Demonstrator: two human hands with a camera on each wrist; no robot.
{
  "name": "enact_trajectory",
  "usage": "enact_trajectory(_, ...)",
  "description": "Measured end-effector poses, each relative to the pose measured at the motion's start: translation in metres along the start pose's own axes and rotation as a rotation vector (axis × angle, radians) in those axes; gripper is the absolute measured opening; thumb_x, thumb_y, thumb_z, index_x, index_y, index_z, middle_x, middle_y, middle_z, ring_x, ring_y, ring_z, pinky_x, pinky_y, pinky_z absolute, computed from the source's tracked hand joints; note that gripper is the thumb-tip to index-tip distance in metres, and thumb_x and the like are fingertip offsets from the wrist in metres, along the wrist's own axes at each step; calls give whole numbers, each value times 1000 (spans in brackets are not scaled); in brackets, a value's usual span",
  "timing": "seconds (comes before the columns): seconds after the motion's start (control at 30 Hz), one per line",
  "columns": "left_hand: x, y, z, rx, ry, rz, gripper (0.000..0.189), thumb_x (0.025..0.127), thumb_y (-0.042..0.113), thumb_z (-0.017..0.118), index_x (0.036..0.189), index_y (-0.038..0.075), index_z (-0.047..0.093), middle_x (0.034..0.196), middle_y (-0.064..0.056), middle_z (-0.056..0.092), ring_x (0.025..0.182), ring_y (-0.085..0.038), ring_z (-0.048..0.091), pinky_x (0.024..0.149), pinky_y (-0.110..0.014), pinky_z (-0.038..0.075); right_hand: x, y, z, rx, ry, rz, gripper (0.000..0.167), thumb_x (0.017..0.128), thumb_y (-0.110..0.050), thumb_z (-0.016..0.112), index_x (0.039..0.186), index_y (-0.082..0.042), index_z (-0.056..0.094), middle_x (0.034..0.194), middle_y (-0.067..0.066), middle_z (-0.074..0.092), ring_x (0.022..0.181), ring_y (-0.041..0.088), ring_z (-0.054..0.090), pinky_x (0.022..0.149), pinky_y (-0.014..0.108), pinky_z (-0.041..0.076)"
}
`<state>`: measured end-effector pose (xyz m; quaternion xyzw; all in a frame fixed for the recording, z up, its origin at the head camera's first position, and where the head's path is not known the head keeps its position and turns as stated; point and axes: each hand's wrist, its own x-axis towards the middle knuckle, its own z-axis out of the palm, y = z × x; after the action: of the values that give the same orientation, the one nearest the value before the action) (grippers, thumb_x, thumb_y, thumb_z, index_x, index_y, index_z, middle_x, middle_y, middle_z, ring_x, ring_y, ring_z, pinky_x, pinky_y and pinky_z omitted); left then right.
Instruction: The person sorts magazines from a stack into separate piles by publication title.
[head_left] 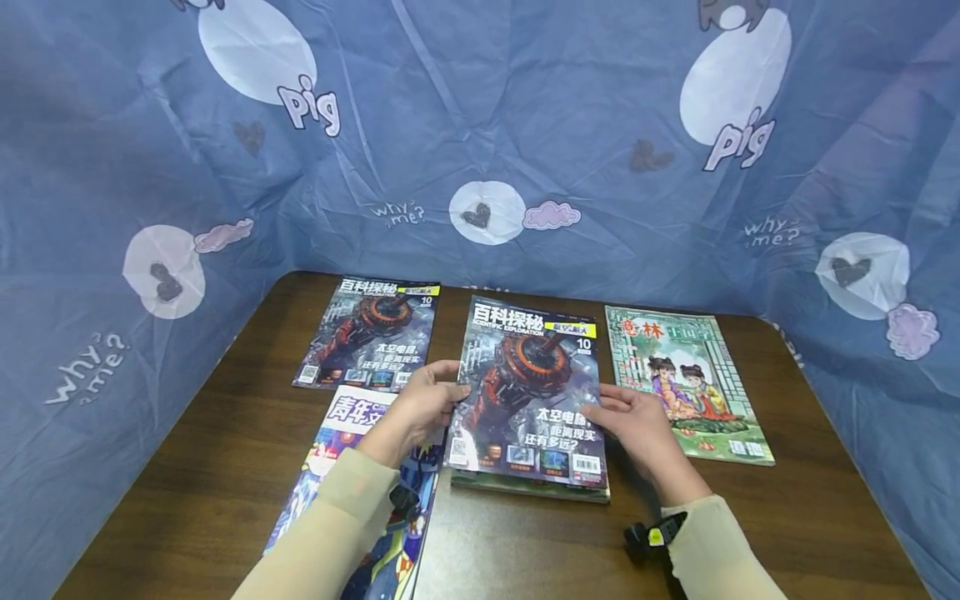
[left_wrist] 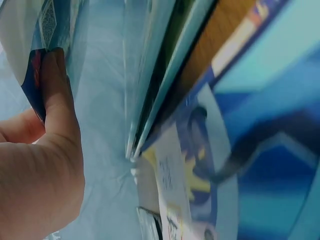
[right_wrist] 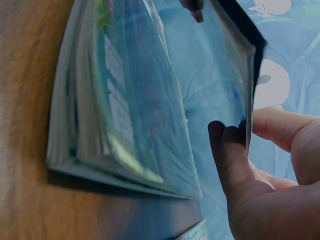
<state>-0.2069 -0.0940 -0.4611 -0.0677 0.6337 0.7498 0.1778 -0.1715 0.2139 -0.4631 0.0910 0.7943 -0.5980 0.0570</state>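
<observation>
Both hands hold a Scientific Exploration magazine (head_left: 525, 392) with a dark cover and a red machine on it. My left hand (head_left: 423, 408) pinches its left edge, and my right hand (head_left: 637, 425) pinches the right edge, thumb on the cover. Beneath it lies a stack of magazines (head_left: 532, 492), mostly covered in the head view. In the right wrist view a gap separates the raised magazine (right_wrist: 254, 65) from that stack (right_wrist: 120, 100). The left wrist view shows the left hand (left_wrist: 50, 160) gripping a corner.
Another copy of the same magazine (head_left: 367, 333) lies at the back left. A blue and purple magazine (head_left: 315, 475) lies in front of it, partly under the left forearm. At the right is a green magazine (head_left: 690, 383). A blue printed cloth (head_left: 600, 233) hangs behind the brown table (head_left: 172, 500).
</observation>
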Motion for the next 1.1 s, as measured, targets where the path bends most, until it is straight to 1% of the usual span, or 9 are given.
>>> enact_trajectory(0.27,0,9,-15,32,34,5,56,94,-6,61,147,-6,42,90,-10,65,67,-15,64,62,-31,57,11,-10,11,29,-33,-1,65,85,-19,85,136,10,56,125,25,65,107,28,67,85,30,57)
enact_trajectory(0.43,1,11,-26,68,32,-5,58,96,-3,61,150,-5,40,90,-7,63,72,-13,63,70,-32,57,16,-16,19,52,-49,-3,62,84,-15,85,134,10,56,122,24,67,101,26,68,82,30,58)
enact_trajectory(0.57,3,15,-36,69,35,-13,60,97,-2,61,152,-5,37,89,-6,64,74,-12,64,78,-35,58,20,-23,27,52,-47,-18,63,84,-15,85,133,11,56,121,25,67,103,27,68,84,31,57)
enact_trajectory(0.67,4,17,-41,61,32,-9,61,97,-3,60,152,-8,34,87,-5,65,74,-12,66,79,-37,59,23,-28,33,53,-52,-21,63,84,-14,85,134,12,55,123,25,65,106,29,66,87,32,56)
enact_trajectory(0.73,5,19,-45,64,37,-6,61,97,-3,60,152,-9,34,81,-3,63,68,-9,62,76,-34,58,25,-31,37,51,-53,-16,62,84,-13,84,134,11,56,124,25,65,108,30,66,88,33,56)
enact_trajectory(0.83,6,21,-53,61,38,1,62,97,-4,59,152,-10,32,79,0,61,65,-7,59,71,-30,57,28,-34,45,50,-62,-12,61,84,-14,85,134,9,57,126,24,65,111,32,65,91,37,55)
enact_trajectory(0.9,7,22,-59,60,48,0,61,97,-4,58,152,-11,32,74,2,57,60,-6,52,65,-26,54,29,-37,50,36,-59,-7,61,84,-15,86,134,6,59,126,21,65,112,31,65,93,39,54)
enact_trajectory(0.97,8,23,-65,59,35,0,62,97,-4,56,152,-12,28,74,2,57,62,-5,55,62,-25,53,31,-39,57,25,-60,-6,62,83,-17,86,134,4,59,127,20,65,112,30,64,94,40,54)
enact_trajectory(1.1,11,25,-80,73,32,-8,62,98,-4,56,152,-12,27,67,4,51,55,-4,47,56,-22,49,33,-45,71,16,-65,-4,60,84,-17,86,135,2,59,126,17,66,112,29,64,93,42,54)
